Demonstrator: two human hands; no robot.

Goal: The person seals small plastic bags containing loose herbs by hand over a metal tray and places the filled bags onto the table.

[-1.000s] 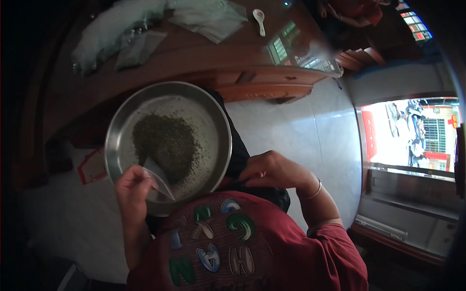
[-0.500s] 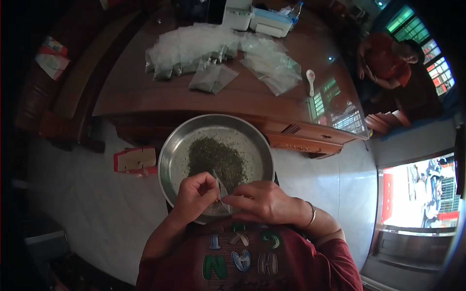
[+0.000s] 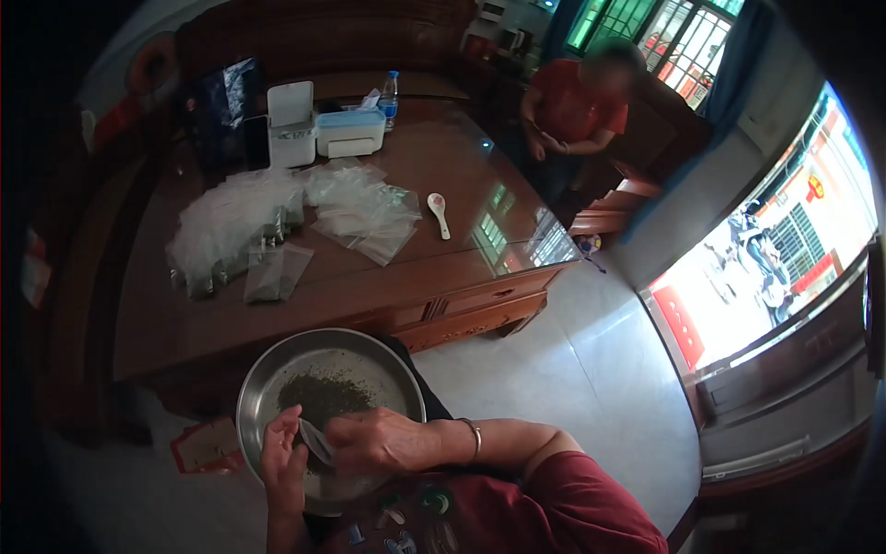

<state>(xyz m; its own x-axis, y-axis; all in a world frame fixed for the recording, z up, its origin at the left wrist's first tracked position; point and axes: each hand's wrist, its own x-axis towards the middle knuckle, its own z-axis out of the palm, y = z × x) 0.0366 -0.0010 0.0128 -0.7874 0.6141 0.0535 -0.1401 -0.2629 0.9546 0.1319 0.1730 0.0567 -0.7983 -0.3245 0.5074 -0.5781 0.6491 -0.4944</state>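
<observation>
Silvery metal marks the round pan (image 3: 254, 406) in the head view, just off the near edge of the table (image 3: 392, 288), with a loose heap of dark green dried herbs (image 3: 323, 392) spread on its floor. Over the near part of the pan, between the two hands, is a small clear bag (image 3: 316, 443), tilted. The right hand (image 3: 392, 441) is curled, its fingers seemingly pinching the bag's right side; the left hand (image 3: 281, 452) is half open with fingertips at the bag's left edge, and I cannot tell whether they grip it. Towards the table's left edge lies a pile of filled bags (image 3: 235, 226), one of them set nearest the near edge. Flat bags (image 3: 362, 208) that look empty lie right of the pile, and a white spoon (image 3: 439, 214) lies between these and the right edge. A bottle (image 3: 391, 102) stands towards the far edge. I judge the step in hand to be spreading the bag's mouth above the herbs; the next move calls for one firm grip and a mouth held wide, so herbs can go in without spilling past the pan's rim.
</observation>
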